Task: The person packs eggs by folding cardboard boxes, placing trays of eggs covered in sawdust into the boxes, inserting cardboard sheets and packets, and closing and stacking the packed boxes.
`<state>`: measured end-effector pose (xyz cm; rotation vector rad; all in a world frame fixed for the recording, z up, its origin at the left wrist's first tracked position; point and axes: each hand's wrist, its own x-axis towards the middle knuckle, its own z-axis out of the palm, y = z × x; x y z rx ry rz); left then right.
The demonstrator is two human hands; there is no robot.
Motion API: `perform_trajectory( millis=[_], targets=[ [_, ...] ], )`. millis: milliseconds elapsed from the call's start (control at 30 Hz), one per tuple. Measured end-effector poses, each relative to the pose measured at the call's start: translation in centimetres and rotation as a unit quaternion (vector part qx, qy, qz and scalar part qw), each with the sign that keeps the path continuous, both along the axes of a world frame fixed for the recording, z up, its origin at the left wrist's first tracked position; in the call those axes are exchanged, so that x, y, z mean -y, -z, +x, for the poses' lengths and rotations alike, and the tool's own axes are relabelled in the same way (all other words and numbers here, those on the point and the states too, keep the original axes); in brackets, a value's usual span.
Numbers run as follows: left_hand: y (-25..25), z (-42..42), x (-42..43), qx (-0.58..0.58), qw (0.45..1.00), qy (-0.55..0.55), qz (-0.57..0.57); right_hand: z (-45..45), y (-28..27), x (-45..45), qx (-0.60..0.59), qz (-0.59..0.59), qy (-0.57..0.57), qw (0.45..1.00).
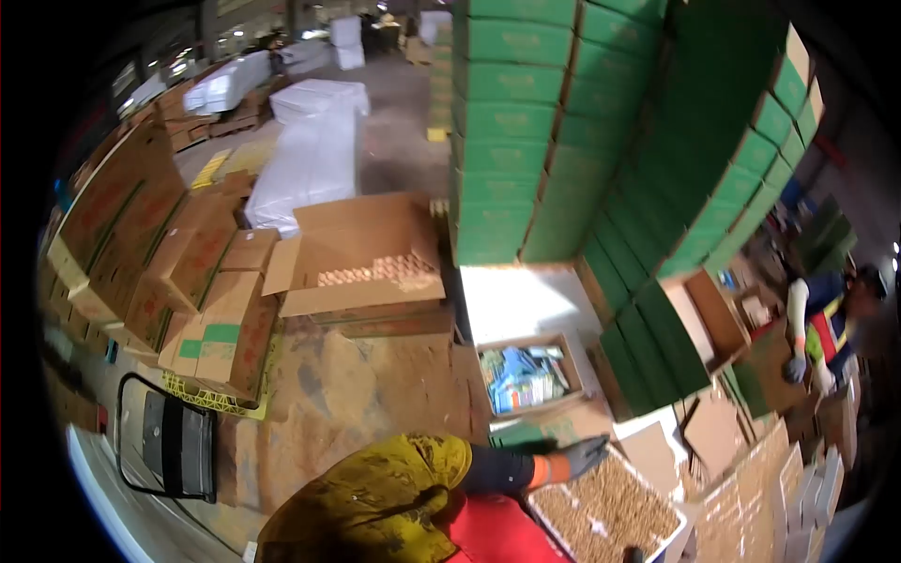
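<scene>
My left hand (584,456), in a grey glove with an orange cuff, is at the far left corner of a shallow white-rimmed tray (542,518). Its fingers lie along the rim and appear to grip it. Small brown pieces (605,502) fill the tray, with a few pale scraps among them; their kind is too small to tell. A dark bit at the tray's near edge, at the bottom of the view, looks like part of my right hand (633,555); its fingers are hidden. My left arm wears a dirty yellow sleeve (375,497).
Green cartons (511,122) stand in tall stacks ahead. A carton of blue-green packets (526,377) sits beyond the tray. An open cardboard box (366,300) and stacked brown cartons (202,281) are left, near a black folding frame (169,446). A co-worker (831,324) stands at right.
</scene>
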<state>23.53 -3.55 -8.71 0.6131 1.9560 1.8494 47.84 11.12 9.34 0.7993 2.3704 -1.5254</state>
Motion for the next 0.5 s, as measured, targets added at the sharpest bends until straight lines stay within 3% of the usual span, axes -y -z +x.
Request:
perform_trajectory(
  millis=[67, 133, 200, 233, 267, 300, 333, 400, 433, 500],
  targets=[
    [-0.1, -1.7, 0.5, 0.008, 0.999, 0.002, 0.033, -2.7, 1.7, -0.9, -0.014, -0.014, 0.010, 1.000],
    [-2.0, -3.0, 1.9, 0.058, 0.997, 0.023, 0.054, -5.2, 2.1, -1.1, 0.033, 0.077, -0.024, 0.996],
    [-3.3, -4.1, 2.4, 0.133, 0.987, 0.031, 0.081, -6.8, 1.6, -1.6, 0.154, 0.260, -0.136, 0.943],
    [-1.5, -5.0, 2.1, 0.197, 0.964, 0.014, 0.179, -7.8, 2.8, -1.9, 0.144, 0.399, -0.195, 0.885],
    [0.1, -5.8, 2.7, 0.161, 0.972, -0.007, 0.171, -7.3, 4.8, -3.3, 0.145, 0.435, -0.231, 0.858],
    [0.9, -6.5, 3.5, 0.125, 0.978, -0.029, 0.162, -10.1, 3.7, -2.3, 0.220, 0.412, -0.278, 0.839],
    [-0.4, -7.7, 5.5, -0.015, 0.998, -0.050, 0.046, -12.4, 2.5, -1.3, 0.292, 0.385, -0.324, 0.813],
    [0.0, -10.8, 8.0, -0.151, 0.974, -0.145, -0.090, -11.1, 3.5, -2.1, 0.223, 0.411, -0.309, 0.828],
    [0.1, -12.0, 9.4, -0.239, 0.931, -0.198, -0.191, -10.6, 4.4, -2.6, 0.189, 0.423, -0.301, 0.834],
    [1.4, -15.7, 11.0, -0.369, 0.828, -0.237, -0.350, -10.3, 7.4, -3.6, 0.206, 0.484, -0.326, 0.785]
  ],
)
